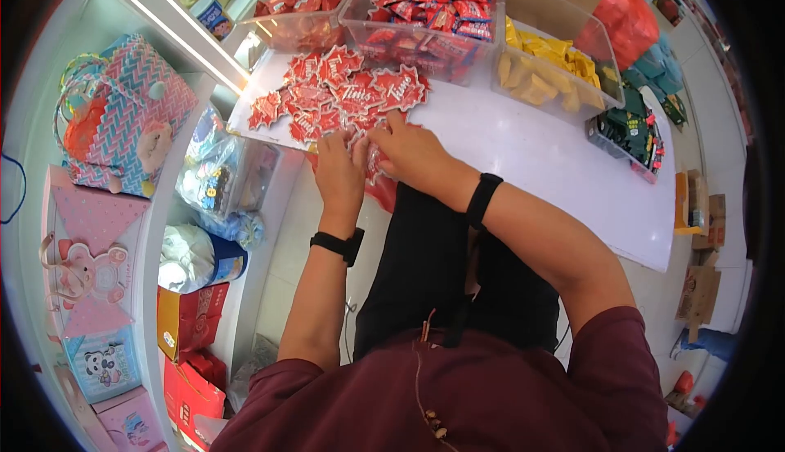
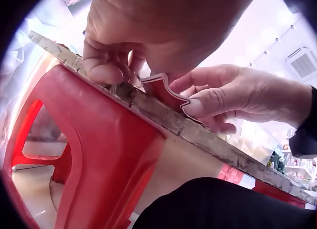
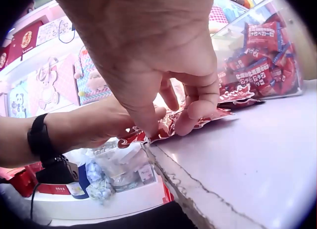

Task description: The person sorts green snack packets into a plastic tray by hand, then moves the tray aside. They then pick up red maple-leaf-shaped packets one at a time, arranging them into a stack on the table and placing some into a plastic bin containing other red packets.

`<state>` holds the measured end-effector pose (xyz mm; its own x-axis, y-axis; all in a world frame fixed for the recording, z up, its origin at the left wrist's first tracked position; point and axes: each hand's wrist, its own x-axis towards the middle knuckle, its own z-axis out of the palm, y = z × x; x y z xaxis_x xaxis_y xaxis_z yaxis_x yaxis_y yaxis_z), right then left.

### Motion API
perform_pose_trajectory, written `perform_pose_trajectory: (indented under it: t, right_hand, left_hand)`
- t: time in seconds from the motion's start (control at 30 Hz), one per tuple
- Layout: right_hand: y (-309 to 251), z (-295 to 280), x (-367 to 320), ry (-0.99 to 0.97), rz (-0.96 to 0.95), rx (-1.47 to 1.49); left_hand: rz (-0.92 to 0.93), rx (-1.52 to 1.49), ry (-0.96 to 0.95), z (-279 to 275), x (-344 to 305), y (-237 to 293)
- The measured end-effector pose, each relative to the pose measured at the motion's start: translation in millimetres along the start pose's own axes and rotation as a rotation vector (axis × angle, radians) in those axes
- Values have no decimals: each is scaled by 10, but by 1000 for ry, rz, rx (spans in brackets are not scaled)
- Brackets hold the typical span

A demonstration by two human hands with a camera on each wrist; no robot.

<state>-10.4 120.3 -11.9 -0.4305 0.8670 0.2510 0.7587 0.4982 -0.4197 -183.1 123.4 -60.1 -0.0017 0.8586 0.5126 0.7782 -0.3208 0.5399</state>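
Note:
A heap of red die-cut packets [image 1: 357, 92] with pale outlines and white lettering lies at the near left end of the white table [image 1: 523, 158]. At the table's edge, my left hand [image 1: 339, 176] and right hand [image 1: 413, 154] work close together on one red packet [image 2: 168, 93]. In the left wrist view, my right thumb and fingers pinch the packet's wavy rim. My left fingers are curled at its other side, partly hiding it. The right wrist view shows both hands low over the red packets, their fingertips nearly meeting.
Clear bins of red packets [image 1: 286, 31], red-and-blue packets [image 1: 425, 43] and yellow packets [image 1: 556, 84] line the table's back. A small tray [image 1: 625, 145] of dark green packets sits at right. Shelves with gift boxes stand left. A red plastic stool [image 2: 104, 135] is below the table.

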Motion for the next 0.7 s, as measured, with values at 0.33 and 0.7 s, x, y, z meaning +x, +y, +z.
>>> perform_pose_trajectory:
  t: [0.33,0.7]
  right_hand:
    - [336,237,14,28,279,538]
    - [459,-963,185,221,298,669]
  left_hand:
    - [-160,-374,-154,80,61,46]
    - [-259,-617,-190,103,1253,158]
